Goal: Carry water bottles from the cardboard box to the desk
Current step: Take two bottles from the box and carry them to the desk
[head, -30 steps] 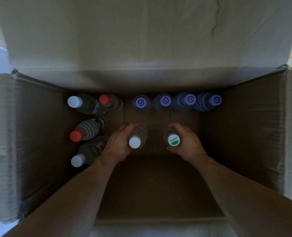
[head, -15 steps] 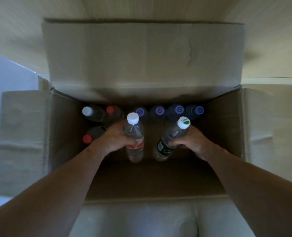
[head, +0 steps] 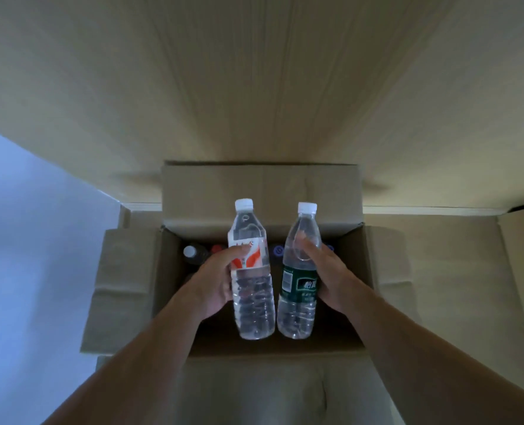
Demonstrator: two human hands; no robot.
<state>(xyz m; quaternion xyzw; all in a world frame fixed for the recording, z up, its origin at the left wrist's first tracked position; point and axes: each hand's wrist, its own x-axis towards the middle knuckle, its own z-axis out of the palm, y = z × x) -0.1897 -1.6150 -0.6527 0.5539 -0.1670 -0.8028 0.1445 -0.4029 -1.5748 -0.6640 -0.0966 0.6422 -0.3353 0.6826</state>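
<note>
Head view: two bottles held above the open cardboard box (head: 125,289). The left hand (head: 214,280) grips the red-labelled bottle (head: 251,271), the right hand (head: 331,277) the green-labelled bottle (head: 299,283). Four bottle caps (head: 190,251) show inside.

Two clear water bottles are held upright above the open cardboard box (head: 125,289), center of frame. Red-label bottle (head: 252,271), white cap, is gripped at mid-body by the left hand (head: 214,282). Green-label bottle (head: 299,277), white cap, tilted slightly w/ top leaning right, is gripped by the right hand (head: 331,280). Both are just beside each other, bases nearly touching. More bottles (head: 194,254) are seen standing along the box's far wall, upper-center, partly hidden; dark, caps only.
</note>
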